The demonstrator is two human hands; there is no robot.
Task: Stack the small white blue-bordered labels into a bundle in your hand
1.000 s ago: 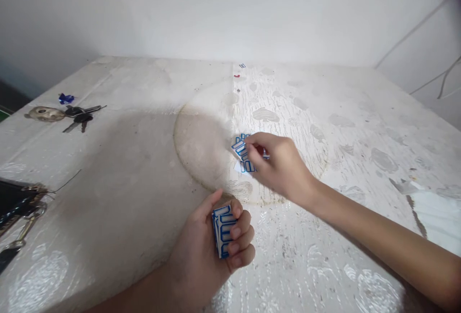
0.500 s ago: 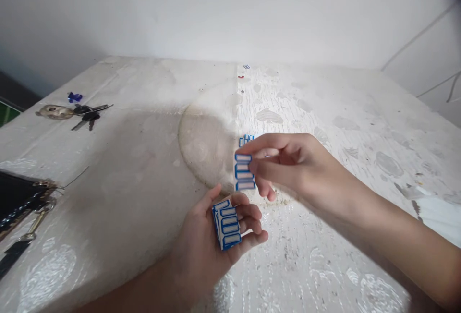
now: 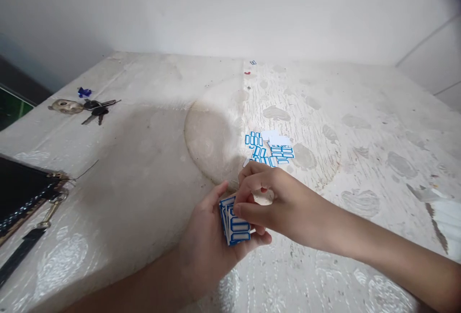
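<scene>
My left hand [image 3: 216,241], palm up with the fingers curled beneath, holds a small stack of blue-bordered label stickers [image 3: 238,230]. The pieces lie a little fanned and uneven. Above the stack is my right hand [image 3: 270,193], its thumb and forefinger pinched at the top label piece, which its fingertips partly cover. Just beyond the right hand, a loose pile of label pieces [image 3: 283,151] lies on the table, some showing blue frames and some plain white backs. The right hand hides the near edge of that pile.
On the left of the table [image 3: 151,174] lie keys [image 3: 97,109] with a pale fob [image 3: 66,106], and a blue scrap [image 3: 84,92]. A black bag [image 3: 25,198] with a metal clasp sits at the left edge. White paper [image 3: 448,222] lies at the right. A wall [image 3: 230,10] stands behind.
My right hand has brought a label piece down and toward me, from above the table onto the stack in my left hand. The pile behind it has come into sight.
</scene>
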